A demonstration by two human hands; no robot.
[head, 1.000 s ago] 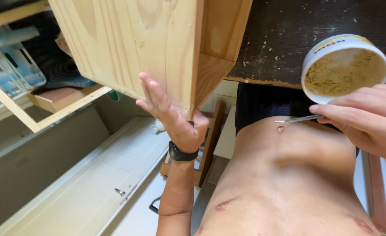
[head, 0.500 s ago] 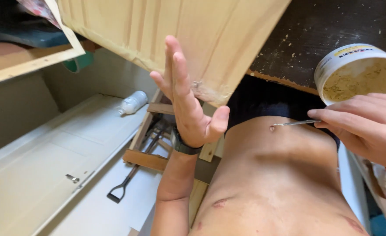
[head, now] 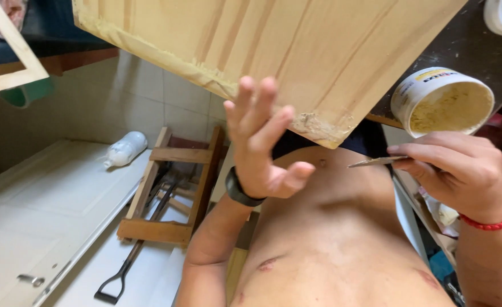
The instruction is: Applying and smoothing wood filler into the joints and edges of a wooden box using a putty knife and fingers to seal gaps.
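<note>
My left hand (head: 262, 142) is raised with its fingers spread, holding nothing, just below the near corner of a pale wooden box (head: 273, 51) that juts over the edge of a dark workbench (head: 461, 51). That corner is smeared with tan filler. A black watch sits on the left wrist. My right hand (head: 455, 167) holds a round white tub of tan filler paste (head: 441, 102) together with a thin metal spatula (head: 373, 162) whose blade points left toward the box corner. A red bracelet circles the right wrist.
On the floor below lie a white door panel (head: 46, 216), a white plastic bottle (head: 124, 149), a small wooden stool frame (head: 171, 187) and a black-handled tool (head: 123, 270). A wooden frame (head: 12, 51) hangs at the upper left. My bare torso fills the lower middle.
My left hand has come off the box's side and drawn back below the corner, fingers spread. The view has swung left, and the tub and spatula sit closer to the box corner.
</note>
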